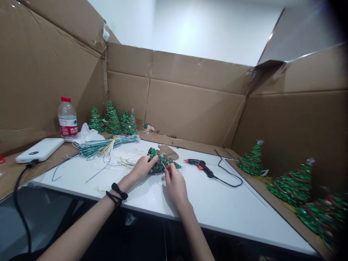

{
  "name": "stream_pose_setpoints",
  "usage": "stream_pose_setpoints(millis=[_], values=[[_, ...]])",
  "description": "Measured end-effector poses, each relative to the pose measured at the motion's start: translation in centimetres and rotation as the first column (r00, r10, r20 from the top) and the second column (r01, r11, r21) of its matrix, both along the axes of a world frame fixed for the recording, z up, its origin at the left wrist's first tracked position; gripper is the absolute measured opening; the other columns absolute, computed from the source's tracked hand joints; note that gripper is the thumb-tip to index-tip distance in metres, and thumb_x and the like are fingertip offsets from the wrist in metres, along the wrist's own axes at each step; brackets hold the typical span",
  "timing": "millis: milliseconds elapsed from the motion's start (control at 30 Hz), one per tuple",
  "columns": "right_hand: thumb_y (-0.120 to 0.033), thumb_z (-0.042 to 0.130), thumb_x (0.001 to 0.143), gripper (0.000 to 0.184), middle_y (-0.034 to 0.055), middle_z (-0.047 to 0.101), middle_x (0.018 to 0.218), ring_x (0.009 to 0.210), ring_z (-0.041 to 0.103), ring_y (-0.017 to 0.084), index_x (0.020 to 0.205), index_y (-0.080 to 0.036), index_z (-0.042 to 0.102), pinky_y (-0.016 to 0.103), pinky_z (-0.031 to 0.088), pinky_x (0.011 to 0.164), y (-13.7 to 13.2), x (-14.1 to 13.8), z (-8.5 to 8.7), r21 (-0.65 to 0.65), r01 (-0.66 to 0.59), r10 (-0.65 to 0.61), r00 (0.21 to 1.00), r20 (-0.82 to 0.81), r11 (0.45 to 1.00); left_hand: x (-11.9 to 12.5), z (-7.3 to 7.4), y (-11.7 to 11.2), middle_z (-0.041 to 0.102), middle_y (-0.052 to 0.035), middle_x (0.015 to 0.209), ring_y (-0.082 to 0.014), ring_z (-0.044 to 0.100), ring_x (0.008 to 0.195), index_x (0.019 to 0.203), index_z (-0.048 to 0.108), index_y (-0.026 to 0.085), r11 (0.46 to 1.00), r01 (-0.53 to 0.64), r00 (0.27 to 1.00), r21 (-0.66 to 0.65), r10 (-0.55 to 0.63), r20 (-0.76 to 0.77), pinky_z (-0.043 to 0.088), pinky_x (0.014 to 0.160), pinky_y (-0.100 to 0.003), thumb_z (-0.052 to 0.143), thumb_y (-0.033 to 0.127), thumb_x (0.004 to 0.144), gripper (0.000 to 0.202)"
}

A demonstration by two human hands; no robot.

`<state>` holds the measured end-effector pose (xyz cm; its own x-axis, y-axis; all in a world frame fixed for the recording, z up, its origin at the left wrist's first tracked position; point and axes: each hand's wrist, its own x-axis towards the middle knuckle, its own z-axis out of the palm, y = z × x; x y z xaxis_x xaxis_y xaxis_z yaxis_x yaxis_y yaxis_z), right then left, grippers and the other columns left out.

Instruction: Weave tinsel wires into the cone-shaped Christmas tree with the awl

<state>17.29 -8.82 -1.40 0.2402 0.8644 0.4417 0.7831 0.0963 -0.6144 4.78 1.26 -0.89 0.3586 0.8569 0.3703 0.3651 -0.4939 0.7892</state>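
A small green tinsel Christmas tree [159,161] with red trim lies on its side above the white board, its tip pointing right. My left hand [143,167] is closed round its wider end, thumb on top. Close to the tip side, my right hand [174,180] pinches a thin pale strand [163,165] against the tree; whether it is wire or a stick I cannot tell. To the right of the tree a black glue gun [199,166] with an orange nozzle and trigger rests on the board. Loose thin wires [127,161] lie left of my left hand.
A bundle of green and white wires [108,145] lies at the back left, near a water bottle [67,119], crumpled tissue [88,134] and a white power bank [40,149]. Finished-looking trees [113,123] stand behind; others [292,183] line the right edge. Cardboard walls [195,105] enclose the board.
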Motion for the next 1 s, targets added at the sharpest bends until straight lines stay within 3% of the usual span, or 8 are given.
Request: stream_pose_setpoints(millis=[233,467,700,1000], values=[[-0.020,0.036,0.089,0.019,0.0030,0.063,0.071,0.065,0.059,0.020,0.100,-0.020,0.052,0.024,0.033,0.057,-0.10,-0.12,0.21,-0.060,0.022,-0.020,0.999,0.027,0.998,-0.01,0.16,-0.13,0.043,0.0014,0.054,-0.0155,0.040,0.055,0.057,0.045,0.019,1.000,0.012,1.000,-0.014,-0.012,-0.010,0.028,0.053,-0.027,0.037,0.058,0.080,0.046],[-0.018,0.037,0.089,0.032,0.0059,0.066,0.082,0.073,0.063,0.020,0.117,-0.019,0.050,0.024,0.039,0.063,-0.18,-0.22,0.39,-0.073,0.003,-0.002,1.000,0.014,0.997,-0.09,0.14,-0.19,0.043,0.0018,0.054,-0.0152,0.041,0.055,0.056,0.045,0.019,1.000,0.005,1.000,-0.006,-0.005,-0.005,0.027,0.052,-0.027,0.038,0.057,0.080,0.045],[-0.019,0.037,0.089,0.036,0.0070,0.069,0.088,0.079,0.064,0.021,0.122,-0.020,0.052,0.025,0.040,0.066,-0.37,-0.30,0.53,-0.081,-0.010,0.013,0.999,0.036,0.997,-0.08,0.08,-0.10,0.045,0.0019,0.054,-0.0150,0.042,0.056,0.057,0.045,0.018,1.000,0.025,1.000,0.015,-0.025,-0.014,0.029,0.053,-0.027,0.037,0.057,0.081,0.046],[-0.020,0.038,0.090,0.037,0.0053,0.068,0.081,0.073,0.063,0.020,0.125,-0.021,0.051,0.025,0.041,0.063,-0.17,-0.23,0.49,-0.073,-0.017,0.020,0.999,0.043,0.997,-0.13,0.08,-0.11,0.049,0.0010,0.056,-0.0151,0.043,0.056,0.059,0.048,0.018,0.999,0.039,0.999,0.003,-0.039,-0.007,0.029,0.053,-0.027,0.037,0.055,0.082,0.045]])
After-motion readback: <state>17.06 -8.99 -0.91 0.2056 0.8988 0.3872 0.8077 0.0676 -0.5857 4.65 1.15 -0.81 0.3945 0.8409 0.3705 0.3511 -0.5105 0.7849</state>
